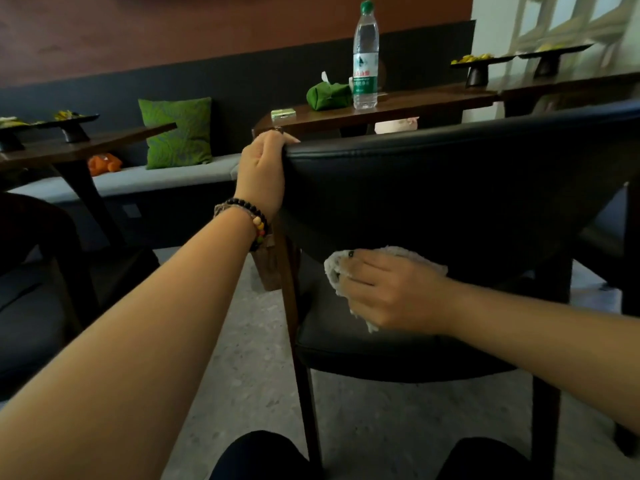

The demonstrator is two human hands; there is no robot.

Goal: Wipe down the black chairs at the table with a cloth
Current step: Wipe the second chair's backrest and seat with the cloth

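Observation:
A black leather chair [450, 188] with dark wooden legs stands in front of me, its curved backrest facing me. My left hand [261, 171] grips the left end of the backrest's top edge, fingers curled over it. My right hand [391, 289] lies low behind the backrest, above the seat's rear edge, fingers stretched over a crumpled white cloth [334, 271] and pressing it against the backrest's lower edge. Part of the cloth is hidden under my palm.
Behind the chair is a wooden table [408, 105] with a water bottle [365, 57], a green tissue pouch [327, 95] and a small green box [283, 114]. A second black chair [31, 306] stands at left. A bench with a green cushion [178, 133] runs along the wall.

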